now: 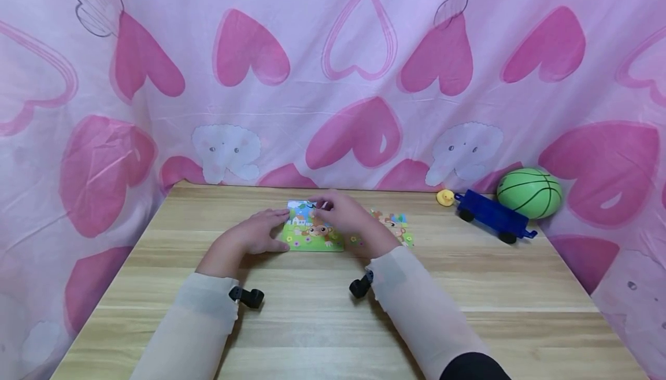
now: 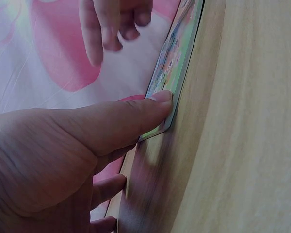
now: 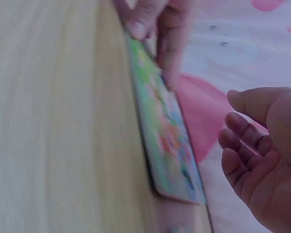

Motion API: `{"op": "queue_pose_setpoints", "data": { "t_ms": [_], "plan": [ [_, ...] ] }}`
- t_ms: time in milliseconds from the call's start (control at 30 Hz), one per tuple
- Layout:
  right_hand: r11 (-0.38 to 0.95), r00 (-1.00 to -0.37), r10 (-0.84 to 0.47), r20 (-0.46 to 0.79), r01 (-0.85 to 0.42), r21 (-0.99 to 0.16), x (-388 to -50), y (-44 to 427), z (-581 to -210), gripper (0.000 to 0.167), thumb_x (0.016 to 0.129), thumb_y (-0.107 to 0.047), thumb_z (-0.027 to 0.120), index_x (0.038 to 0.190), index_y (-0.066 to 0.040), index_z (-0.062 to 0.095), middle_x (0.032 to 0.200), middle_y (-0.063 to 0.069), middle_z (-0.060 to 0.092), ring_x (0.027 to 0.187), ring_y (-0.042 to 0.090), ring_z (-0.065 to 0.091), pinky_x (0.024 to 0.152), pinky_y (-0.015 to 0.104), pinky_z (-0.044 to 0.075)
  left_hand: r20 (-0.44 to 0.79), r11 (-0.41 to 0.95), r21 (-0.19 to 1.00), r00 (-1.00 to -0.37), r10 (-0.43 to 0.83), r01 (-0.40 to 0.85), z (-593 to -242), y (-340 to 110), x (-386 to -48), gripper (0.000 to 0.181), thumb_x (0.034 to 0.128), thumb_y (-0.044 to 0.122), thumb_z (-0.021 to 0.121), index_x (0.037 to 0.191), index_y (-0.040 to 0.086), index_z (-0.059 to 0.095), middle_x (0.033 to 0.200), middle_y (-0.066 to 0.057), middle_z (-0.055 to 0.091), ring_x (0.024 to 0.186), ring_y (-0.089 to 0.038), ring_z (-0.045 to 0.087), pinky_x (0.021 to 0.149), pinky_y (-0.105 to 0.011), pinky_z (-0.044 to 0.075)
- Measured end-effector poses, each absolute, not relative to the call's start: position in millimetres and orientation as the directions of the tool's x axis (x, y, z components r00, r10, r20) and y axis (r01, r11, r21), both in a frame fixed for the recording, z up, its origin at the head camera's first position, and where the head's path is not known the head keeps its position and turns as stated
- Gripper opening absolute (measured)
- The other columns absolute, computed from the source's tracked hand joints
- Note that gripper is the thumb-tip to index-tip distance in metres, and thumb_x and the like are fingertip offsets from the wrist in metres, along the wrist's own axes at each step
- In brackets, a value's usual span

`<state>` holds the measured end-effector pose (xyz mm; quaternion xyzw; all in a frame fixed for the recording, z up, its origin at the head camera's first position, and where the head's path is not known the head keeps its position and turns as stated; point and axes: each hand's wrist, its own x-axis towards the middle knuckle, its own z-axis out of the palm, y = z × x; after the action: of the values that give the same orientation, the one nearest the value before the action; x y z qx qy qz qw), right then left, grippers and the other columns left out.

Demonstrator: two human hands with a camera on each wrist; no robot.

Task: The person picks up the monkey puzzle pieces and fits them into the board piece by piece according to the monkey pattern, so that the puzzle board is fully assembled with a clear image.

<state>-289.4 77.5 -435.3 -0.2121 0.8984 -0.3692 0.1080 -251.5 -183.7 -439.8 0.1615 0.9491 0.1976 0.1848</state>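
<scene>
A flat picture board printed with a monkey, a small house and flowers lies near the back of the table. My left hand rests at its left side. In the left wrist view the thumb presses the near corner, while the other fingers extend along the side. My right hand hovers over the board's upper right part. Its fingers are loosely bent with nothing visible in them in the right wrist view. Just right of the board lies another monkey-printed picture with an uneven outline, partly covered by the right forearm.
Toward the back right stand a yellow toy duck, a blue toy trailer with black wheels and a green ball with black lines. A pink heart-patterned cloth hangs behind the wooden table.
</scene>
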Motion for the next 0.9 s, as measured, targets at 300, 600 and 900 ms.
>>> {"op": "queue_pose_setpoints", "data": {
  "t_ms": [300, 600, 900],
  "plan": [
    [0.609, -0.931, -0.365, -0.011, -0.229, -0.759, -275.9, 125.9, -433.8, 0.037, 0.106, -0.034, 0.067, 0.143, -0.036, 0.068, 0.125, -0.006, 0.067, 0.106, 0.019, 0.065, 0.081, 0.036, 0.061, -0.287, 0.872, 0.435, -0.884, 0.368, 0.222, -442.5, -183.4, -250.4, 0.087, 0.0954, 0.044, 0.08, 0.168, 0.018, 0.038, 0.178, -0.009, 0.032, 0.166, -0.042, 0.021, 0.135, -0.065, 0.024],
    [0.635, -0.965, -0.26, -0.022, -0.154, -0.757, -274.1, 169.0, -437.9, 0.038, 0.106, -0.034, 0.067, 0.144, -0.032, 0.067, 0.128, -0.003, 0.068, 0.113, 0.022, 0.063, 0.086, 0.035, 0.059, -0.292, 0.873, 0.438, -0.885, 0.363, 0.213, -444.0, -183.7, -249.4, 0.088, 0.0955, 0.044, 0.08, 0.168, 0.018, 0.037, 0.178, -0.008, 0.031, 0.167, -0.041, 0.02, 0.135, -0.064, 0.022],
    [0.595, -0.979, -0.193, -0.064, -0.065, -0.801, -284.7, 200.3, -458.6, 0.04, 0.107, -0.031, 0.068, 0.146, -0.022, 0.067, 0.128, 0.004, 0.069, 0.106, 0.027, 0.061, 0.074, 0.032, 0.059, -0.287, 0.875, 0.431, -0.885, 0.366, 0.222, -445.5, -183.9, -253.2, 0.089, 0.0957, 0.047, 0.079, 0.168, 0.02, 0.036, 0.178, -0.007, 0.03, 0.167, -0.04, 0.019, 0.136, -0.062, 0.022]
  ]
}}
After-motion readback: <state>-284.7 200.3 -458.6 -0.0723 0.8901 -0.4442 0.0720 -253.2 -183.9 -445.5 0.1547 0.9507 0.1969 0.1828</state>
